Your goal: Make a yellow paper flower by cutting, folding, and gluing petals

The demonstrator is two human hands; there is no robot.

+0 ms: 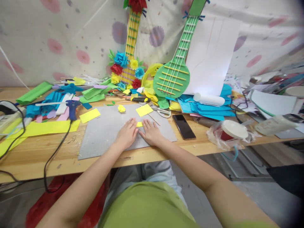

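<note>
Both hands rest on a grey cutting mat (95,136) at the table's front. My left hand (127,133) lies flat with its fingers stretched forward. Beside it, my right hand (150,131) lies flat too, fingers extended, the thumbs close together. A small yellow piece of paper (139,124) shows between the two hands, and their fingers touch its ends; the rest of it is covered. Beyond the fingers are a yellow paper rectangle (144,110), a thin stick (154,119) and a small yellow paper flower (121,108). Scissors (163,113) lie at the mat's upper right.
A blue glue gun (72,109) with a trailing cord stands left, near yellow paper strips (52,127). A phone (184,126) lies right of the mat. A green paper lute-shaped instrument (172,79) and a flower-trimmed yellow one (129,68) lean at the back. A lidded cup (234,129) sits right.
</note>
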